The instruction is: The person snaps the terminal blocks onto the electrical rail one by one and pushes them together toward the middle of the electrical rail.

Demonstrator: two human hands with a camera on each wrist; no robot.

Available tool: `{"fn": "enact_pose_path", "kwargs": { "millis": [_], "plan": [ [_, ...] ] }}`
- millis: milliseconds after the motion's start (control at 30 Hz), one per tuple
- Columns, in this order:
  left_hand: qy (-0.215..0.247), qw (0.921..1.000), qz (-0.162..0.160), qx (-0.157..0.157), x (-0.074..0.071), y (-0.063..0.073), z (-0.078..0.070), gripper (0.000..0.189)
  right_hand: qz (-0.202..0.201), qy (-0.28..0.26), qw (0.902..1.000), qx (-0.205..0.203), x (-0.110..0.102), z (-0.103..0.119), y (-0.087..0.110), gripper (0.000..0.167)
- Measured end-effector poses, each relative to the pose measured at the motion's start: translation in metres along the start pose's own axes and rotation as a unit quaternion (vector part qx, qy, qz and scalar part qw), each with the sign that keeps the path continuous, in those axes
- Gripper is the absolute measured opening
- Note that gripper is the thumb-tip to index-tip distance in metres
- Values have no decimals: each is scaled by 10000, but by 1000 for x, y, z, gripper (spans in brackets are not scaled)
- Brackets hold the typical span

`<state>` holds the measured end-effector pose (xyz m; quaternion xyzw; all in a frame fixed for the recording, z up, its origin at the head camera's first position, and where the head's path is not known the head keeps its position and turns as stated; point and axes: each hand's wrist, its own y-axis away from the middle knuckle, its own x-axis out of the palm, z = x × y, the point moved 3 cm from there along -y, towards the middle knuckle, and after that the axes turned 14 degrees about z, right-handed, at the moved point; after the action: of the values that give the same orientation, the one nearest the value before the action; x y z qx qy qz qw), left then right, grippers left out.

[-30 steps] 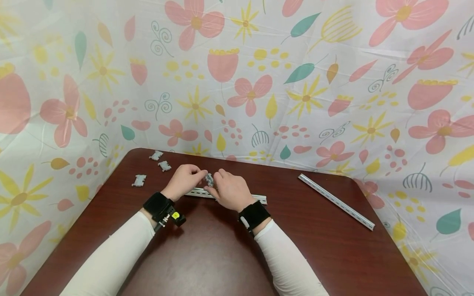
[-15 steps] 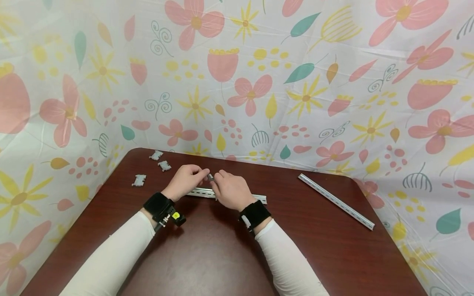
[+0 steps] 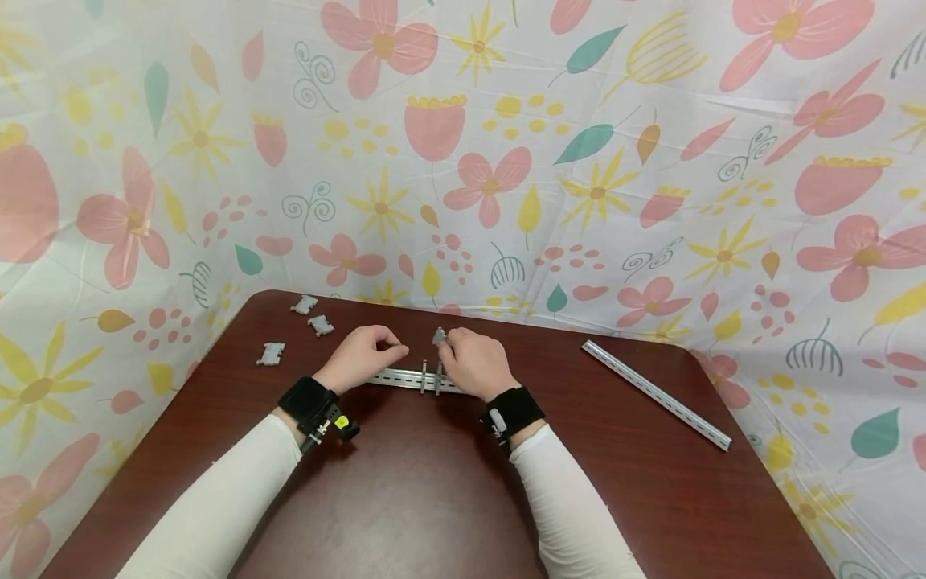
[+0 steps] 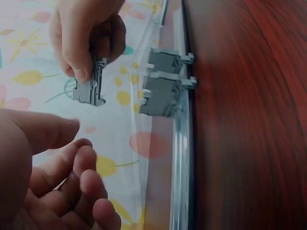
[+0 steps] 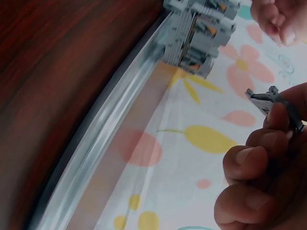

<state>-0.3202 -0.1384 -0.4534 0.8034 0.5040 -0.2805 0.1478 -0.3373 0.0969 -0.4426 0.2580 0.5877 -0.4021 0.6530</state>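
My right hand (image 3: 479,363) pinches a grey DIN-rail terminal block (image 4: 88,91) between thumb and fingers, above and behind the slotted metal rail (image 3: 394,377). On that rail two terminal blocks (image 4: 162,93) stand side by side near its middle, seen edge-on from the head. To the left, my left hand (image 3: 362,358) hovers over the rail's left end, its fingers loosely bent and holding nothing. In the left wrist view, the left thumb and fingertips are apart from each other. My right hand hides the right part of the rail in the head view.
Several loose grey terminal blocks (image 3: 272,353) lie at the table's back left. A second slotted rail (image 3: 657,394) lies slantwise on the right of the brown table (image 3: 405,498). A flower-printed curtain (image 3: 492,185) hangs close behind the table's far edge.
My right hand has moved right with the terminal block, away from the left hand, which has let go of it. The two blocks on the rail have come into sight.
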Motion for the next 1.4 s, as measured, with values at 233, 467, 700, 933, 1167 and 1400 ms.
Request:
{"fn": "enact_pose_path", "kwargs": {
  "millis": [233,467,700,933,1167,1400],
  "plan": [
    [-875,9959,246,28,8,-2,1,15,256,-125,9986,435,1,-11,1,42],
    [-1788,9815,674,132,15,-3,1,33,613,-90,9957,682,4,-15,2,37],
    [-2323,9677,974,89,23,-4,7,37,974,3,9899,1028,10,-18,0,35],
    [-2476,9637,993,112,26,-2,9,31,1065,161,9881,1098,14,-19,1,39],
    [-2644,9594,981,73,28,-3,10,23,1399,212,9832,1156,16,-20,2,35],
    [-2705,9578,977,4,27,-4,12,25,1683,251,9774,1251,17,-19,3,44]
  ]
}}
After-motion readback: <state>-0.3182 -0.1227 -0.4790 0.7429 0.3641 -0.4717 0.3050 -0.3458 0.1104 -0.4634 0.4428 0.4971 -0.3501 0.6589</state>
